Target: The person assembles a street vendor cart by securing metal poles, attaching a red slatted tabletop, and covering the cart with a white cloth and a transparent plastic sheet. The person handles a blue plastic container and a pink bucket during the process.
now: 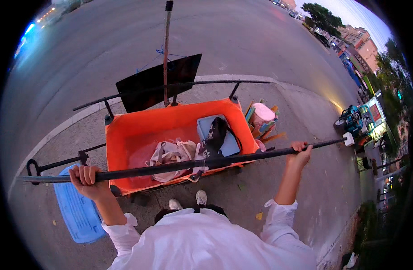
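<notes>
A long black pole [215, 161] runs across in front of me, above the near side of an orange fabric cart [148, 121]. My left hand [86, 181] is wrapped around the pole towards its left end, and my right hand [299, 154] grips it towards the right end, which carries a white block [348, 139]. Inside the cart lie a crumpled pale cloth bag [172, 155], a grey-blue bin [204, 126] and a black bag with white printing [217, 135] draped over that bin.
A blue plastic lid-like box [78, 211] rests on the ground at left. Black rails and an upright post [166, 49] with a dark board [184, 74] stand along the cart's far side. A pink tub [262, 112] sits among coloured sticks at right. Beyond the kerb is a road [242, 40].
</notes>
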A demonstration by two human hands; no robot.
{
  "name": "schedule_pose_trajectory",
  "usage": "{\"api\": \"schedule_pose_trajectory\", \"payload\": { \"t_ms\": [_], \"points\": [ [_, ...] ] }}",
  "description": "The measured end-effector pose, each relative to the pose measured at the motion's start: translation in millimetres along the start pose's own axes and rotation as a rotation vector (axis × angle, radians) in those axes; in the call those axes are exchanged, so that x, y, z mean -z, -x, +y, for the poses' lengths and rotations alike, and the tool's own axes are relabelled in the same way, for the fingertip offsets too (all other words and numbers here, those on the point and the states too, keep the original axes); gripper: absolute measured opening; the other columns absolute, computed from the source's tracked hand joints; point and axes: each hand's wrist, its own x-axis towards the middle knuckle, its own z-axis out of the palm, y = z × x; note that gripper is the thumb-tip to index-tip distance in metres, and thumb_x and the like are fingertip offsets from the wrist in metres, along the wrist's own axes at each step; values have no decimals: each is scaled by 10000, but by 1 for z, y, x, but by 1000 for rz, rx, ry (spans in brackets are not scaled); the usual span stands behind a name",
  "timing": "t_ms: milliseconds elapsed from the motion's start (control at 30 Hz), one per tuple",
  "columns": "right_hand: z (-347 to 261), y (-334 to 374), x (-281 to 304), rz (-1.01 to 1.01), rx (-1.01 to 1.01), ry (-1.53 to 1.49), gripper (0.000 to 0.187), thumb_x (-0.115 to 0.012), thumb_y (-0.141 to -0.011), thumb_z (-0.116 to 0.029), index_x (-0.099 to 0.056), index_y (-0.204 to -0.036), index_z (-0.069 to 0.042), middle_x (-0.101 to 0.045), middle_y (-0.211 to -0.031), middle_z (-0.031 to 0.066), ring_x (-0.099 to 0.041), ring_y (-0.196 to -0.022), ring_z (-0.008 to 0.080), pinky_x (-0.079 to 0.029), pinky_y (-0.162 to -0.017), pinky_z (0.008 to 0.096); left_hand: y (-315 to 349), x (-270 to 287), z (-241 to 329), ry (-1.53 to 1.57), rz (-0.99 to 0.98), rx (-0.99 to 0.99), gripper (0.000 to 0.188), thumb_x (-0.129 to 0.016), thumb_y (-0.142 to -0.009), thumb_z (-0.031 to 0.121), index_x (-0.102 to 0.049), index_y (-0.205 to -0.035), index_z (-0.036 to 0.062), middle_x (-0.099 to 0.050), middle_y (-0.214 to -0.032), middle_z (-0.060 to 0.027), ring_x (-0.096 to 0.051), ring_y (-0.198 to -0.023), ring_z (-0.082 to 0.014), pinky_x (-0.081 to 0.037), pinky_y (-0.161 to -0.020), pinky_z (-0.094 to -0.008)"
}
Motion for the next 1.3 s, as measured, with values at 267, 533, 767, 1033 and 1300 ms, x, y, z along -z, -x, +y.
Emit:
{"api": "schedule_pose_trajectory", "payload": {
  "t_ms": [267,533,767,1033,1300],
  "points": [
    [18,-30,29,208,-85,15,321,-344,-961,-350,-344,-754,-105,-307,-605,-9,-279,-439,105,-265,-366,240,18,20,-9,169,49,105,327,-448,-939,182,-353,-628,144,-291,-452,44,-258,-359,-35,-284,-369,-180],
    [45,-22,47,223,-177,126,306,-343,-970,-322,-346,-755,-104,-300,-583,-13,-290,-449,112,-290,-411,248,27,32,-4,149,-20,167,330,-464,-930,196,-344,-627,149,-287,-438,48,-245,-361,-42,-258,-374,-189],
    [20,24,19,-404,649,1266,146,-526,-875,-138,-489,-962,-27,-543,-1015,151,-548,-1010,291,-408,-867,409,24,60,41,134,392,179,386,-489,-896,183,-314,-553,158,-271,-445,44,-249,-374,-68,-258,-387,-209],
    [20,44,-42,-1567,775,2139,222,-659,-782,-276,-595,-832,-70,-565,-707,104,-577,-735,303,-441,-738,422,55,52,41,134,476,202,385,-485,-904,187,-298,-568,162,-258,-456,45,-257,-379,-68,-264,-401,-220],
    [59,11,-37,-1778,934,1947,330,-667,-725,-361,-572,-812,-57,-620,-766,168,-621,-785,312,-466,-657,413,70,69,11,59,607,46,391,-462,-929,245,-310,-583,147,-261,-451,53,-226,-365,-53,-230,-387,-203]
  ]
}}
